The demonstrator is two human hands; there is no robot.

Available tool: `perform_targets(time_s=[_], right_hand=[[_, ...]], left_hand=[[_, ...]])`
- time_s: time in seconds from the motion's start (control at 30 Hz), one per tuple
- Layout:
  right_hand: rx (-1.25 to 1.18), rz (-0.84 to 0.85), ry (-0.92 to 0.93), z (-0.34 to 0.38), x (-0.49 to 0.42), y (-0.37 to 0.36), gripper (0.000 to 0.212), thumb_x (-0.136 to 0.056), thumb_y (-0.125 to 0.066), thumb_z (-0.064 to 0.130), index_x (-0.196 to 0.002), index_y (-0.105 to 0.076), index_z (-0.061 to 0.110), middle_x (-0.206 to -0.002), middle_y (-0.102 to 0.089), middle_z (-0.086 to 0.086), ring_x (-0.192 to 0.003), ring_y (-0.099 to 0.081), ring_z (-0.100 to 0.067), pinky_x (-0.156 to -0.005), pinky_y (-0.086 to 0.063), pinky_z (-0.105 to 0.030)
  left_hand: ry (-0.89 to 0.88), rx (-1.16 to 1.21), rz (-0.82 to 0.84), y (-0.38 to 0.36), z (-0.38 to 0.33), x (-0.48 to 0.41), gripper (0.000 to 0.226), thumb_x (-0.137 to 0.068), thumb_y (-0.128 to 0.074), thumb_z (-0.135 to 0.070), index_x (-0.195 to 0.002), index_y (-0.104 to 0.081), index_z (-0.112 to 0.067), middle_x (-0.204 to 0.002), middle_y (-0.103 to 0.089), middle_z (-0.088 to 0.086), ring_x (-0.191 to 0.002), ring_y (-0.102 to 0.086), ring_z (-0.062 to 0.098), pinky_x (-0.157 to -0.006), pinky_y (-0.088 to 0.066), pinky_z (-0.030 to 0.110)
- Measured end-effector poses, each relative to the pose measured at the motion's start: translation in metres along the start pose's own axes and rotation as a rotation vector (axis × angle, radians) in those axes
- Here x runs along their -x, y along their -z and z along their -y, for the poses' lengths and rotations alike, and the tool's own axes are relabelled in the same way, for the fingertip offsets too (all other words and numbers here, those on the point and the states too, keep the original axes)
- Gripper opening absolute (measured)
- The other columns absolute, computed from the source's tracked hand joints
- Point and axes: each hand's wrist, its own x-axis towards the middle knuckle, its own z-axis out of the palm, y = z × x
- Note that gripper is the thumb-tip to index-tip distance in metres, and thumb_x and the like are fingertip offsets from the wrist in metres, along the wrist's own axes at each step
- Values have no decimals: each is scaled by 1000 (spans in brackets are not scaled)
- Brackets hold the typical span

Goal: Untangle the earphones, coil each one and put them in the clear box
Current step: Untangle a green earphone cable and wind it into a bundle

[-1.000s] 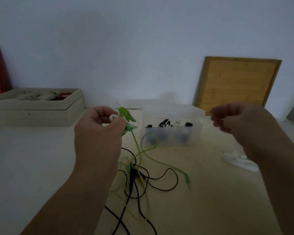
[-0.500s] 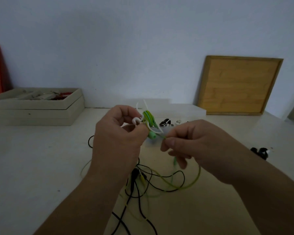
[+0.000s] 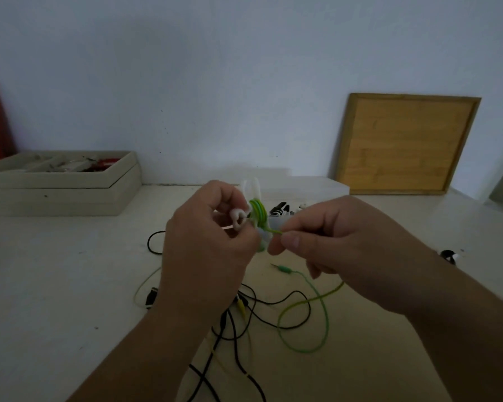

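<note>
Since half a second ago the green jack plug [image 3: 285, 269] has been drawn into view below the right hand [image 3: 343, 245]; one green earphone coil [image 3: 257, 213] is held in the left hand [image 3: 206, 242] above the worktop [image 3: 55, 285], its green cable [image 3: 305, 323] pinched by right fingers [image 3: 291, 242]; one clear box [image 3: 311, 188] is seen behind.

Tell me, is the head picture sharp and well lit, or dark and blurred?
Head view: dim, bluish light, no glare; the left hand and right hand look slightly soft; the green cable stays readable; wide-angle bending tilts the wooden board.
</note>
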Motion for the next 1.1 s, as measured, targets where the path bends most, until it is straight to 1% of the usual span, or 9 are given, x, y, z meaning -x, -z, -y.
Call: perform_targets(time_s=[0.07,0.17,0.27,0.37,0.57,0.7,0.83,0.97,1.1], right_hand=[[-1,-23,48,-1,1,2,19,-92,-63,32,-79,-77,31,-54,-61,15,-51,-53,2,-50,-41,-10],[9,-177,96,-3,1,8,16,-86,-65,35,-76,-76,28,-57,-62,0,-51,-52,-4,-51,-42,-15],[11,-333,84,-4,2,17,19,-87,-65,23,-71,-74,25,-53,-61,7,-47,-50,0,-46,-38,-8],[68,-410,79,-8,-1,20,15,-86,-67,23,-73,-73,26,-52,-60,15,-48,-52,2,-47,-37,-7],[-38,-410,-6,-20,-6,18,15,-89,-67,28,-77,-74,22,-43,-49,15,-40,-44,-1,-46,-34,-14],[-16,-323,-95,-25,-8,16,24,-92,-61,34,-74,-73,24,-45,-50,14,-41,-41,0,-51,-34,-24],[6,-2,-155,-25,-8,5,31,-98,-53,34,-79,-74,21,-51,-47,10,-44,-37,-6,-43,-34,-18],[13,251,-136,-24,-7,-2,26,-101,-50,29,-92,-74,23,-58,-50,3,-48,-40,-9,-46,-35,-18],[127,265,-71,-21,-5,4,23,-96,-54,35,-93,-75,28,-52,-45,7,-46,-38,-8,-47,-34,-20]], left_hand=[[-59,-69,30,-1,1,1,26,-76,-71,0,-78,-58,-23,-71,-63,-3,-66,-69,15,-52,-57,35],[-120,-113,164,-3,1,3,22,-77,-67,-5,-78,-58,-25,-72,-64,-7,-67,-68,13,-55,-58,35],[-140,-120,292,-3,-1,5,22,-79,-65,-6,-80,-57,-26,-73,-65,-9,-68,-68,10,-55,-58,33],[-122,-97,395,-2,-4,6,28,-82,-67,-2,-80,-57,-28,-76,-68,-9,-71,-70,8,-55,-58,29],[-108,88,436,-3,-9,7,25,-82,-67,0,-81,-60,-25,-81,-69,-2,-72,-70,17,-56,-55,24],[-48,276,355,-1,-10,4,19,-82,-69,4,-83,-63,-13,-79,-70,5,-68,-69,16,-61,-54,21],[111,466,208,-2,-11,1,19,-82,-66,9,-83,-62,-9,-79,-72,8,-64,-70,13,-61,-54,21],[190,300,-9,0,-4,0,24,-81,-68,7,-79,-63,-17,-87,-71,8,-67,-73,19,-66,-62,44],[166,72,-42,4,1,-2,23,-78,-70,3,-80,-63,-18,-85,-68,2,-58,-70,16,-49,-54,33]])
